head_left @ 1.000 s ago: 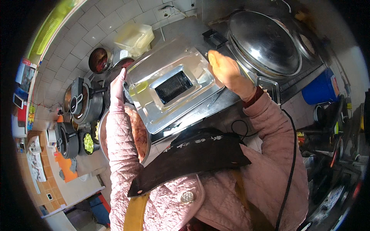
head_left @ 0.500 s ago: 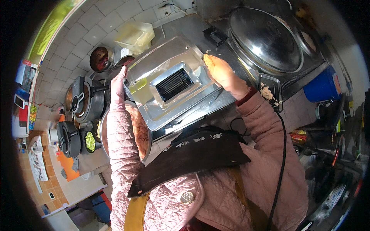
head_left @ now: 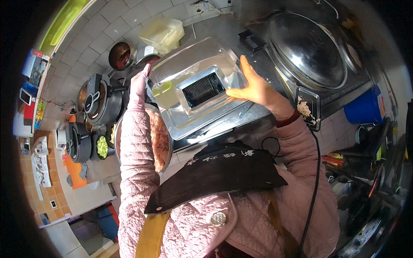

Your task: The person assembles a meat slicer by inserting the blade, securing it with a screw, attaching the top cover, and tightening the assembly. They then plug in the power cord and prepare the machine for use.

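In front of me is a shiny rectangular metal tray (head_left: 189, 62) with a raised square opening. Dark ribbed blades (head_left: 204, 90) show inside the opening. My left hand (head_left: 140, 81) is closed on the tray's left edge, with its fingertips partly hidden. At the right edge my right hand (head_left: 258, 86) has thumb and fingers spread wide, the thumb over the tray by the opening's corner. A large metal bowl (head_left: 170, 150) of pale pink raw meat (head_left: 159, 139) sits below the tray's left side, partly covered by my left sleeve.
A large domed metal lid (head_left: 307, 49) covers a pan at the right. Beside it are a small tray (head_left: 318, 112) of pale scraps and a blue bucket (head_left: 363, 107). Pots (head_left: 107, 105), a bowl of chopped greens (head_left: 102, 147) and a pale plastic tub (head_left: 165, 34) stand left.
My right thumb and fingers have spread apart, the thumb now over the tray near the opening. The left hand keeps its hold. The whole view has shifted slightly.
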Tool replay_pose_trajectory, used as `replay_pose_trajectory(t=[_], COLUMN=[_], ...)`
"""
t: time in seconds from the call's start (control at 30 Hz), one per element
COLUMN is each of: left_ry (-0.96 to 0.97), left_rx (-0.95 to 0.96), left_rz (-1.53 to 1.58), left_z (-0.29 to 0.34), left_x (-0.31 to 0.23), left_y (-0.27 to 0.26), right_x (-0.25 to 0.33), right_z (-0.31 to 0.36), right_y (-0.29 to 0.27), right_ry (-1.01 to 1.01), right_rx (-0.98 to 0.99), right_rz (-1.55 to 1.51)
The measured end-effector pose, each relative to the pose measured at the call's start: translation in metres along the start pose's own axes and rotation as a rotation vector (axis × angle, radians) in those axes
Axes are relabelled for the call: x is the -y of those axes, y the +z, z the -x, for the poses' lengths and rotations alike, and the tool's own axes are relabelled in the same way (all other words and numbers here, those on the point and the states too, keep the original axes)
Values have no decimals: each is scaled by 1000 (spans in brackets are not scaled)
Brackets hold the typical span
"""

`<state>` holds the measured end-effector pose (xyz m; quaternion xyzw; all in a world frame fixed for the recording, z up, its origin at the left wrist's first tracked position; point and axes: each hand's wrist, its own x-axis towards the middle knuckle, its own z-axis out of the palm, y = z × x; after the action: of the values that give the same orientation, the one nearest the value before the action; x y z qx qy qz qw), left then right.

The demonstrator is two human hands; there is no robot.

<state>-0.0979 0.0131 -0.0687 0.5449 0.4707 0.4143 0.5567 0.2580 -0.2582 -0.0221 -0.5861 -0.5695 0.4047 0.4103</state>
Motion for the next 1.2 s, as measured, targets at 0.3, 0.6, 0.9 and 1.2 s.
replay_pose_trajectory(t=[0.3, 0.6, 0.9, 1.2], left_ry=[-245, 233, 646, 716], left_rx=[27, -142, 282, 425], left_rz=[210, 349, -759, -1094], left_z=[130, 181, 239, 251], left_x=[2, -74, -54, -60], left_y=[12, 36, 70, 151], right_x=[-25, -37, -34, -38], right_z=[16, 29, 33, 36], right_y=[-3, 9, 15, 14], right_ry=[-317, -479, -480, -423], right_rx=[-47, -171, -236, -204], right_rz=[293, 265, 329, 191])
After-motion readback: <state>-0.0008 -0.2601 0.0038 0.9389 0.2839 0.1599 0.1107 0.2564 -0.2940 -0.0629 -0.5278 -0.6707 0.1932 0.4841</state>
